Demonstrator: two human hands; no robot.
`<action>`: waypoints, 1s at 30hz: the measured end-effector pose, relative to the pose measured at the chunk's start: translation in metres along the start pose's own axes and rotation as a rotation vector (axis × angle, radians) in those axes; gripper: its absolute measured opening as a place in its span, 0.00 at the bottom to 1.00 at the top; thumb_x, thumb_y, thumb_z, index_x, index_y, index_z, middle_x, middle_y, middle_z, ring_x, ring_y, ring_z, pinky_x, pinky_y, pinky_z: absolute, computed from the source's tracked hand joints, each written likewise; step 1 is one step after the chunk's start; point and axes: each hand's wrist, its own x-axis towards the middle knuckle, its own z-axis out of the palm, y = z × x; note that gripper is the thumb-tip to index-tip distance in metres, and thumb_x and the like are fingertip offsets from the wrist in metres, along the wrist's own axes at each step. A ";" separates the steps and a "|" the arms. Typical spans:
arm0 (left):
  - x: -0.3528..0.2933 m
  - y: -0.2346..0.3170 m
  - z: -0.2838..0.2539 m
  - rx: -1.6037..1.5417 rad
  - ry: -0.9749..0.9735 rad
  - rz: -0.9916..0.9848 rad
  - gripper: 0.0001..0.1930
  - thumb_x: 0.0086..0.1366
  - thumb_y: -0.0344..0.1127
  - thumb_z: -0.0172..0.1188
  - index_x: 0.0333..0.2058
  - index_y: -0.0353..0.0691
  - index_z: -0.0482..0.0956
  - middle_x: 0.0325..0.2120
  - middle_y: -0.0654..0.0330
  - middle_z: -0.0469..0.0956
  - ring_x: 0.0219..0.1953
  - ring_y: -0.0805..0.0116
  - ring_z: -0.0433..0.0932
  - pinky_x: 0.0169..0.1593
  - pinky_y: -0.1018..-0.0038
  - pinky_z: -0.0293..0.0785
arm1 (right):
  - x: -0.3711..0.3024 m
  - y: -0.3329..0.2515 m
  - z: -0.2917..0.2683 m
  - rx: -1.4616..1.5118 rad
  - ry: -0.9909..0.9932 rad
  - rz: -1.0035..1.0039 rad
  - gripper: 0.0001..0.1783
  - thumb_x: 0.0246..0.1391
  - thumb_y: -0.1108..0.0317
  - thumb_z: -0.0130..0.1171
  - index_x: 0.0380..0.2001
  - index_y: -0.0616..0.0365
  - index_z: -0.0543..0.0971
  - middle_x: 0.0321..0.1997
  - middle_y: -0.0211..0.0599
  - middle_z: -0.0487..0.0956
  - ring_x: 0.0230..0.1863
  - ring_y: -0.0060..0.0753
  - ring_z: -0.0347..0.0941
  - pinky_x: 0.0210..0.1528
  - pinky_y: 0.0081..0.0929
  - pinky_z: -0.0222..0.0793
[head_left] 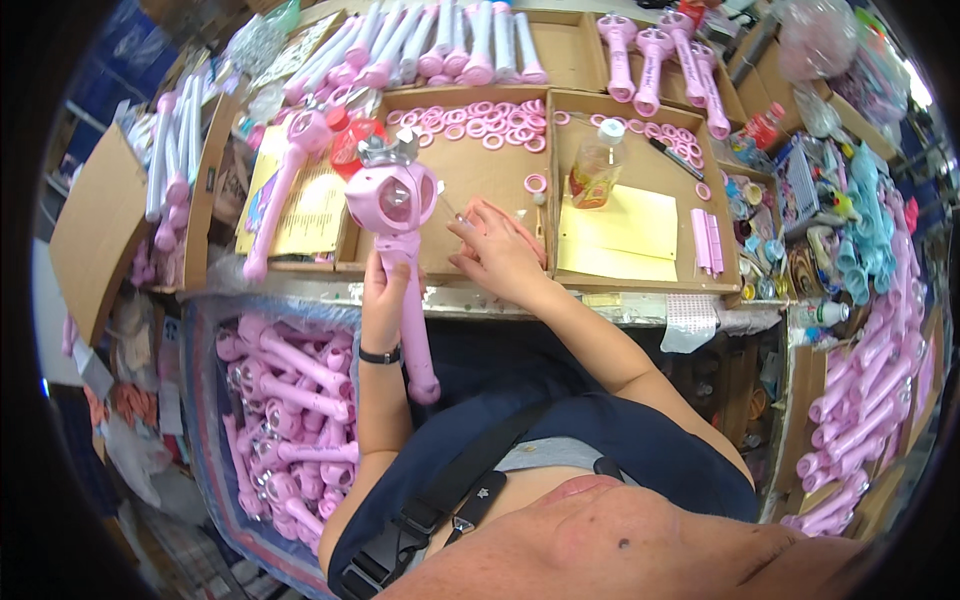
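My left hand [382, 305] is wrapped round the handle of a pink toy wand [416, 340]. The wand stands upright, with a round openwork head, a clear ball inside it and a silver crown on top. To the right of the head, the fingers of my right hand [505, 262] are pinched together on a thin stick [451, 206] with a pale tip. What kind of stick it is cannot be made out. Beneath that hand lies a pink pad or cloth [512, 222], partly hidden. Pink rings [490, 125] lie in the cardboard tray [385, 262] beyond.
A bottle [597, 165] of yellowish liquid stands beside yellow paper [625, 235]. Another wand [285, 190] lies at the left. Several wands fill a lined bin [200, 400] below left. Handles [480, 45] and wands [655, 65] line the back; pink parts [870, 400] are piled right.
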 end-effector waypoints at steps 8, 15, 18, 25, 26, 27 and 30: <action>0.022 0.000 0.003 1.056 0.192 0.210 0.31 0.57 0.39 0.63 0.56 0.35 0.63 0.45 0.49 0.75 0.46 0.55 0.76 0.49 0.67 0.70 | 0.022 0.088 -0.085 -0.065 0.883 0.189 0.44 0.38 0.62 0.71 0.58 0.63 0.61 0.55 0.51 0.67 0.57 0.47 0.63 0.59 0.40 0.58; 0.071 -0.019 0.006 1.493 0.208 0.178 0.35 0.53 0.47 0.65 0.56 0.39 0.62 0.38 0.47 0.76 0.38 0.47 0.77 0.38 0.58 0.73 | 0.052 0.151 -0.142 0.234 0.460 0.297 0.45 0.32 0.52 0.74 0.52 0.64 0.68 0.51 0.46 0.74 0.53 0.40 0.70 0.54 0.32 0.65; 0.090 -0.029 0.003 1.595 0.195 0.154 0.34 0.52 0.47 0.66 0.54 0.41 0.63 0.34 0.48 0.77 0.33 0.49 0.78 0.35 0.58 0.75 | 0.070 0.176 -0.149 0.064 0.557 0.295 0.46 0.32 0.52 0.74 0.53 0.65 0.67 0.52 0.47 0.73 0.54 0.41 0.69 0.55 0.33 0.64; 0.103 -0.031 0.015 1.725 0.236 0.188 0.26 0.52 0.45 0.65 0.46 0.38 0.71 0.37 0.47 0.75 0.37 0.49 0.76 0.39 0.58 0.73 | 0.015 0.195 -0.174 -0.278 0.291 0.530 0.38 0.45 0.51 0.65 0.55 0.63 0.67 0.53 0.54 0.73 0.54 0.49 0.70 0.56 0.36 0.65; 0.101 -0.029 0.021 1.644 0.217 0.327 0.25 0.53 0.44 0.65 0.46 0.37 0.71 0.37 0.47 0.75 0.38 0.49 0.76 0.40 0.58 0.72 | -0.010 0.191 -0.184 -0.346 0.194 0.632 0.37 0.46 0.52 0.64 0.54 0.63 0.68 0.52 0.55 0.74 0.54 0.50 0.70 0.56 0.37 0.65; 0.099 -0.028 0.028 1.563 0.203 0.450 0.24 0.53 0.43 0.65 0.45 0.36 0.72 0.37 0.47 0.74 0.39 0.49 0.75 0.42 0.58 0.72 | -0.033 0.187 -0.195 -0.403 0.101 0.699 0.36 0.47 0.52 0.63 0.54 0.64 0.68 0.51 0.56 0.74 0.54 0.52 0.70 0.56 0.37 0.65; 0.092 -0.033 0.064 1.164 -0.071 0.491 0.21 0.55 0.38 0.63 0.44 0.31 0.73 0.39 0.46 0.74 0.43 0.49 0.73 0.47 0.62 0.69 | -0.074 0.179 -0.196 -0.390 0.079 0.945 0.37 0.49 0.53 0.61 0.55 0.69 0.66 0.51 0.57 0.74 0.52 0.47 0.72 0.54 0.34 0.66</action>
